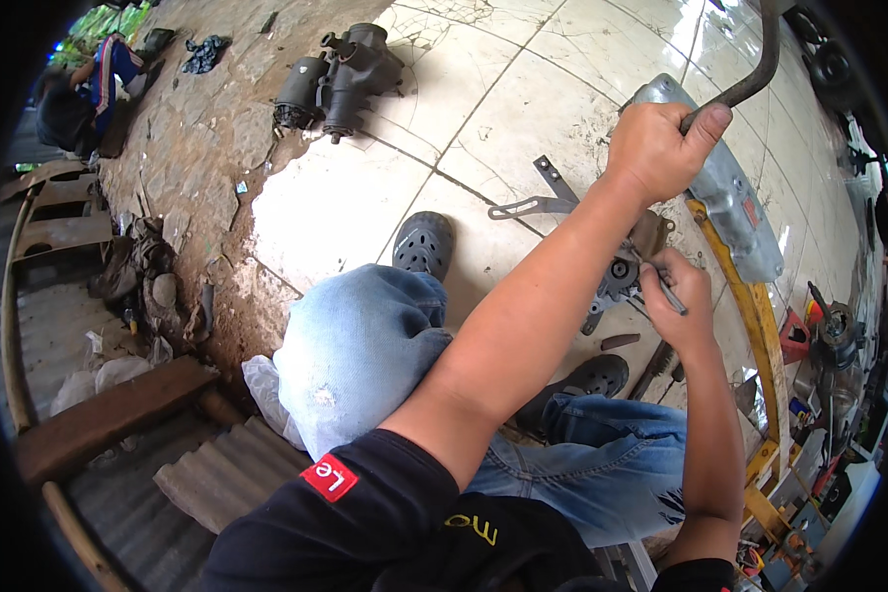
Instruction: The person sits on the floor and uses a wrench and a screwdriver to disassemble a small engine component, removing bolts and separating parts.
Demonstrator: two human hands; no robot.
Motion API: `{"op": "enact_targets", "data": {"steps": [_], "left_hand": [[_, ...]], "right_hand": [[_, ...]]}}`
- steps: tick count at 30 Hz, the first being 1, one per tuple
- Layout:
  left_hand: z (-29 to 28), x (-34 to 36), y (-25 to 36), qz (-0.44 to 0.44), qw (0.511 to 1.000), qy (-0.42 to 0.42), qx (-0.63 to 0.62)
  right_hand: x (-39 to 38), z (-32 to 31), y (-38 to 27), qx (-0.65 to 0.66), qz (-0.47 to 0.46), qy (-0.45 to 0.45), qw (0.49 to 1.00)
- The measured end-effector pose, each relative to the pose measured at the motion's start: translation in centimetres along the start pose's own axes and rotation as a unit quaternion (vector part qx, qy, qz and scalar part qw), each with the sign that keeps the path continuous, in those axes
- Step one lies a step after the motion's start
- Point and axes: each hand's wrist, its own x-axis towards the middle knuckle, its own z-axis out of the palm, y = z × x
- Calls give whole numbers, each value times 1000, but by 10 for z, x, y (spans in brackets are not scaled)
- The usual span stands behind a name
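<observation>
My left hand (661,148) is closed round the end of a dark bent metal bar (760,74), which curves up toward the top edge. Below it, my right hand (679,291) pinches a thin metal rod (672,295). The rod's upper end is at a greasy metal assembly (620,274) with a round hub, low over the floor between my legs. My left forearm hides part of that assembly. A slotted metal bracket (528,208) sticks out to its left. Beside my left hand lies a long grey metal cover (735,187).
A yellow metal bar (750,306) runs down the right side. Tools and parts crowd the far right, with a red piece (793,337) among them. Two dark cylindrical machine parts (340,79) stand on the tiles (503,99). A person (84,99) sits far left, near a wooden beam (118,419).
</observation>
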Motion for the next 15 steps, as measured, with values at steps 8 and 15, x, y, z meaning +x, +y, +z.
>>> {"op": "enact_targets", "data": {"steps": [8,15], "left_hand": [[6,2,0,5,1000,15,5],[7,1,2,17,1000,3,5]], "right_hand": [[2,1,0,1,-1,-1,1000],[2,-1,-9,23,49,76,996]]}}
